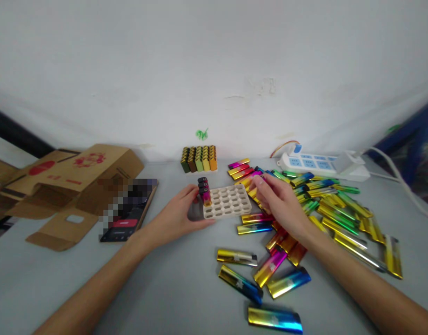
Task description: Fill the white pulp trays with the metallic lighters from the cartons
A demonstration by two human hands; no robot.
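Note:
My left hand (179,209) is closed around the left end of a white plastic tray (231,215) with rows of oval holes. Several purple-and-gold lighters (206,197) with black tops stand upright in its leftmost row, beside my fingers. The other holes that show have nothing in them. Over the pile to the tray's right, my right hand (278,197) has thumb and fingers pinched together at a pink-and-yellow lighter (248,180). Whether that lighter is off the table is hard to see. Shiny lighters (339,214) in gradient colours lie loose under and around this hand.
A filled block of upright lighters (199,160) stands by the wall. On the left are an open cardboard box (77,177) and a phone (128,211), partly pixelated. A white power strip (311,163) with a plug and cable sits at the back right. Loose lighters (275,318) reach the front.

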